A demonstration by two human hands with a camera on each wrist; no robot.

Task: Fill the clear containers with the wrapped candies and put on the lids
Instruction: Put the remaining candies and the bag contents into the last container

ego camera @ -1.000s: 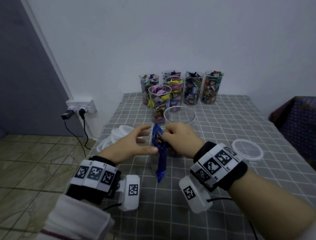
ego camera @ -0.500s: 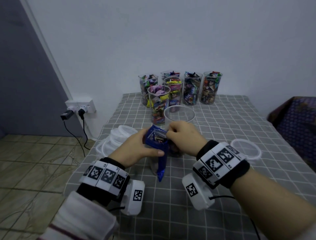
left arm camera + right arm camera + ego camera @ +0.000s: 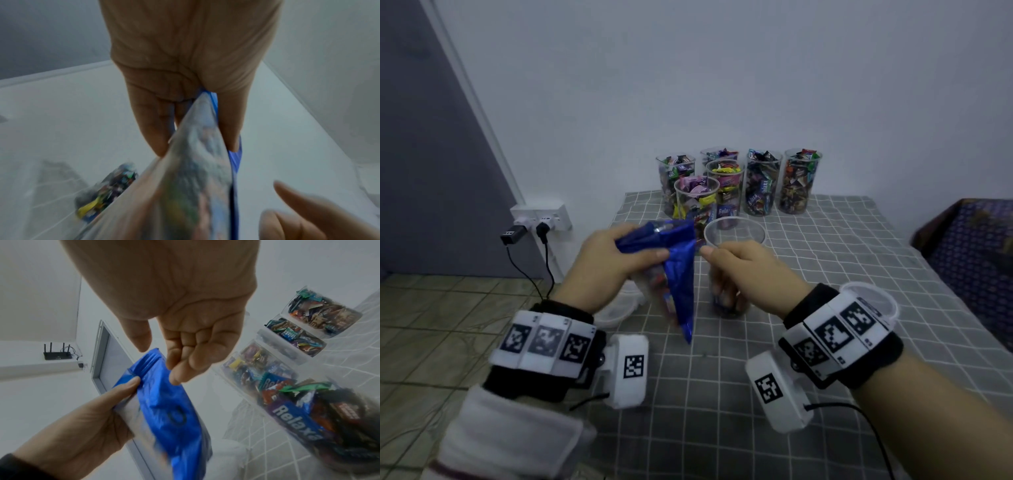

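Observation:
My left hand [image 3: 635, 251] grips the top of a blue candy bag [image 3: 681, 277], lifted over the checked table [image 3: 722, 394]; the left wrist view shows the bag's clear side [image 3: 195, 178] pinched between thumb and fingers. To its right my right hand [image 3: 726, 263] hovers with loosely curled fingers and holds nothing [image 3: 185, 345]. It is in front of an open clear container [image 3: 755, 228] that has a few candies at the bottom. The bag [image 3: 170, 410] hangs just left of that container.
Several clear containers full of wrapped candies [image 3: 763, 185] stand at the table's back by the wall. A clear lid [image 3: 876, 294] lies at the right, partly behind my right wristband. Stacked white lids [image 3: 619, 308] sit at the left edge. Plugs and cables [image 3: 541, 222] hang on the left wall.
My left hand closed on the top of the blue bag and drew it up and left. My right hand let go of the bag and stays by the open container.

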